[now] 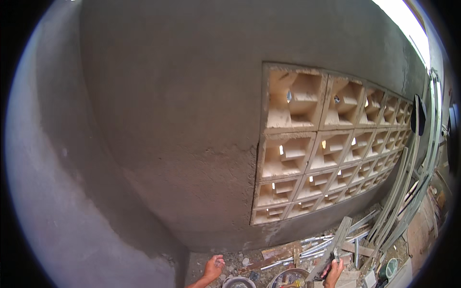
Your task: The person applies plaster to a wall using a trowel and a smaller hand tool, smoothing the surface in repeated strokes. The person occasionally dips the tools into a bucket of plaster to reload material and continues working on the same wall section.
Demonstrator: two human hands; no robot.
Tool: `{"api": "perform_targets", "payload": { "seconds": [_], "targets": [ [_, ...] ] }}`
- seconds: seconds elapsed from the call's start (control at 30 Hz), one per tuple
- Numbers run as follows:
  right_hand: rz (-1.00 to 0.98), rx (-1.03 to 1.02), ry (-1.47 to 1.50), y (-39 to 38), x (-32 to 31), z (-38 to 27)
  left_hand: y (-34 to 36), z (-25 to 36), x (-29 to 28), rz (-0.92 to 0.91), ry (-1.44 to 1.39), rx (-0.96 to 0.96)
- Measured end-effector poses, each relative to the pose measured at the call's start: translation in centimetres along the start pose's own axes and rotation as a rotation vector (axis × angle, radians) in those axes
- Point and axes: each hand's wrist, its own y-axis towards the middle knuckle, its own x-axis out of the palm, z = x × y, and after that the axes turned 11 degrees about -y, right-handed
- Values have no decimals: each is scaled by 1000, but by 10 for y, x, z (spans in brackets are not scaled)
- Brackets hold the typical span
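Note:
My left hand (213, 269) is low in front of the grey plastered wall (182, 96), fingers curled in, with nothing visible in them. Just right of it stands a round bucket (238, 282) with grey contents. To the right, my right hand (334, 273) is closed round a dark handle (327, 269). A long, narrow grey board (339, 238) slants up beside that hand; whether the handle belongs to it I cannot tell. Between my hands is a wider basin (274, 278) with a yellow-handled tool (293, 283) in it.
A panel of pale hollow ventilation blocks (288, 154) is set in the wall. Long poles and planks (396, 197) lean at the right. Metal strips (307, 252), wood scraps and rubble litter the ground. A greenish container (392, 268) stands lower right; another wall (62, 192) rises at left.

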Motion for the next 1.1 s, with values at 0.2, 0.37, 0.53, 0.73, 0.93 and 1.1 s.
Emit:
{"api": "perform_targets", "payload": {
  "seconds": [0.2,0.37,0.53,0.73,0.93,1.1],
  "targets": [
    [-56,-780,-150,93,176,-338,-60,254,-172,686,-74,697],
    [128,-1172,-95,89,290,-572,-165,301,-295,1268,366,1189],
    [276,-1171,-81,64,355,-708,-232,318,-348,1748,1103,1234],
    [323,-1261,-196,25,422,-754,-235,308,-371,1892,1436,1071],
    [173,-1631,-564,3,468,-616,-243,311,-371,1817,1518,1075],
    [615,-1195,-280,90,376,-691,-239,306,-377,1774,1498,1128]
  ]
}}
